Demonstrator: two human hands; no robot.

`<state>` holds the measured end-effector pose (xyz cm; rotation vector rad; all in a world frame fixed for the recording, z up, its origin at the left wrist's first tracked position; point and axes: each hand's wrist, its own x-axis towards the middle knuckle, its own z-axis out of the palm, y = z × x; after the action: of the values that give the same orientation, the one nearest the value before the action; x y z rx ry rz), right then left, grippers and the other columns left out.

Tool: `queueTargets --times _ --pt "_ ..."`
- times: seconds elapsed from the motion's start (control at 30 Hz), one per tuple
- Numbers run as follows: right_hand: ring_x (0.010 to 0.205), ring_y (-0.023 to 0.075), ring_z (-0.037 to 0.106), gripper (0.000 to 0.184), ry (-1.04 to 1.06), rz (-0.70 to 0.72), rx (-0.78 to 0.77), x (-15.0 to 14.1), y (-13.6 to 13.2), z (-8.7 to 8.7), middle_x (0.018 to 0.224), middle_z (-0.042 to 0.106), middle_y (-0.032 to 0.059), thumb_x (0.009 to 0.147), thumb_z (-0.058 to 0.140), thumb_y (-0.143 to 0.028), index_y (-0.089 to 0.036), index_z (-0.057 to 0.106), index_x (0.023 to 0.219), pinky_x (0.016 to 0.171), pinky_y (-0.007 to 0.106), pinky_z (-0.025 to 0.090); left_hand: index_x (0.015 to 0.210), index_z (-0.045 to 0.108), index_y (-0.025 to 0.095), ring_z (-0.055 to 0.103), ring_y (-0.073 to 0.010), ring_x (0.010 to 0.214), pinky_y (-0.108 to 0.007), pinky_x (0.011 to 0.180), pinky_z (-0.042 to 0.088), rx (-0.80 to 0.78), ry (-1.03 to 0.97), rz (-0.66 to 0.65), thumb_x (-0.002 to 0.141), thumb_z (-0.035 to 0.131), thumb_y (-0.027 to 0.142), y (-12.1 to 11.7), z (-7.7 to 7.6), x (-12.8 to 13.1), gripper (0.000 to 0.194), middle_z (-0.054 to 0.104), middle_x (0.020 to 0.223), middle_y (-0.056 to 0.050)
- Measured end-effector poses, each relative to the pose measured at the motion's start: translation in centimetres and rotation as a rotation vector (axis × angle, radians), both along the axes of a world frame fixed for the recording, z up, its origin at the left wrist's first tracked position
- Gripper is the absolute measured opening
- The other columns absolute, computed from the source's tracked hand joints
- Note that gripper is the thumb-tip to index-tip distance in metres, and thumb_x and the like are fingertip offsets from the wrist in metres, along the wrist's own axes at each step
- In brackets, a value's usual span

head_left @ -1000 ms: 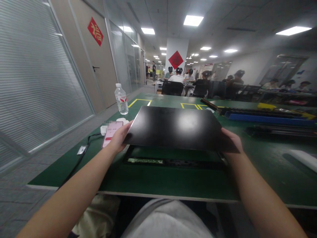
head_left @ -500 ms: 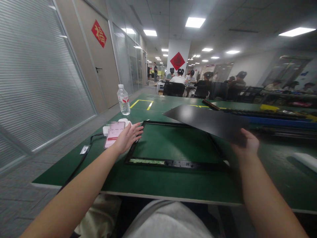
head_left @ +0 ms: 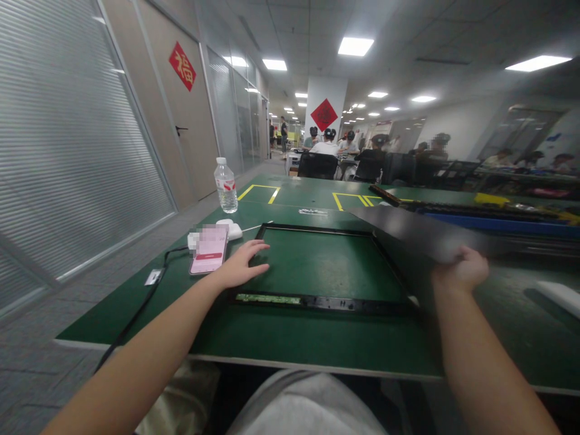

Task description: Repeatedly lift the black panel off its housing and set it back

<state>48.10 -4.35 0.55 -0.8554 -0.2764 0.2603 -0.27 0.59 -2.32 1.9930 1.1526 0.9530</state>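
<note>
A thin dark panel (head_left: 399, 228), blurred by motion, is tilted above the right side of the table. My right hand (head_left: 466, 270) grips its near right edge, fingers closed around it. Flat on the green table lies a black rectangular frame (head_left: 353, 302), its middle open to the tabletop. A green circuit strip (head_left: 268, 299) runs along the left half of the frame's near bar. My left hand (head_left: 244, 264) is open over the frame's left bar, fingers spread and holding nothing; whether it touches the bar I cannot tell.
Left of the frame are a phone (head_left: 210, 254), a white earbud-like case (head_left: 229, 229) and a black cable (head_left: 154, 290). A water bottle (head_left: 225, 187) stands behind them. A blue tray (head_left: 498, 222) and a white block (head_left: 559, 296) lie at right. Several people sit farther back.
My right hand has carried the dark panel to the right, away from above the frame. My left hand has shifted slightly right and down, over the frame's left bar.
</note>
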Motion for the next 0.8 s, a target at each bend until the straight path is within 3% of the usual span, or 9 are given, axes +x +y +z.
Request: queueTargets --times 0.1,0.4,0.5,0.67,0.8 --pt "0.090 0.0181 0.063 0.029 0.040 -0.083 0.096 -0.2 0.1 -0.2 0.088 0.056 -0.0001 0.056 0.052 -0.009 -0.024 0.042 0.078 0.075 0.033 0.055 0.115 0.072 0.024 0.044 -0.0401 0.136 -0.052 0.117 0.028 0.037 0.115 -0.006 0.065 0.079 0.049 0.2 -0.3 -0.2 0.056 0.051 0.144 -0.014" --pt "0.085 0.0147 0.064 0.035 0.068 -0.078 -0.175 0.1 -0.3 -0.2 0.097 0.056 -0.0002 0.062 0.051 -0.013 -0.028 0.037 0.091 0.065 0.027 0.054 0.122 0.068 0.024 0.031 -0.0427 0.144 -0.055 0.118 0.022 0.008 0.228 0.057 0.064 0.077 0.056 1.1 -1.6 -1.0 0.068 0.040 0.155 -0.015" --pt "0.080 0.0155 0.063 0.037 0.123 -0.098 -0.155 -0.2 -0.3 -0.1 0.093 0.058 -0.0001 0.059 0.053 -0.010 -0.026 0.041 0.090 0.058 0.026 0.054 0.127 0.065 0.023 0.030 -0.0421 0.145 -0.055 0.118 0.022 -0.006 0.272 0.076 0.065 0.075 0.059 1.1 -1.6 -1.0 0.072 0.036 0.158 -0.016" --pt "0.070 0.0157 0.060 0.025 0.195 -0.079 -0.136 0.1 0.4 -0.8 0.079 0.058 0.0009 0.062 0.054 -0.008 -0.019 0.049 0.083 0.046 0.021 0.048 0.142 0.051 0.017 0.028 -0.0377 0.148 -0.050 0.119 0.025 0.010 0.529 0.054 0.076 0.061 0.061 0.9 -1.4 -0.9 0.080 0.023 0.163 -0.019" --pt "0.070 0.0152 0.059 0.019 0.224 -0.080 -0.159 0.1 0.6 -0.9 0.076 0.058 0.0008 0.067 0.054 -0.004 -0.018 0.051 0.081 0.046 0.021 0.049 0.141 0.051 0.018 0.030 -0.0377 0.147 -0.050 0.118 0.029 0.011 0.566 0.056 0.078 0.058 0.061 0.8 -1.1 -0.7 0.077 0.023 0.164 -0.018"
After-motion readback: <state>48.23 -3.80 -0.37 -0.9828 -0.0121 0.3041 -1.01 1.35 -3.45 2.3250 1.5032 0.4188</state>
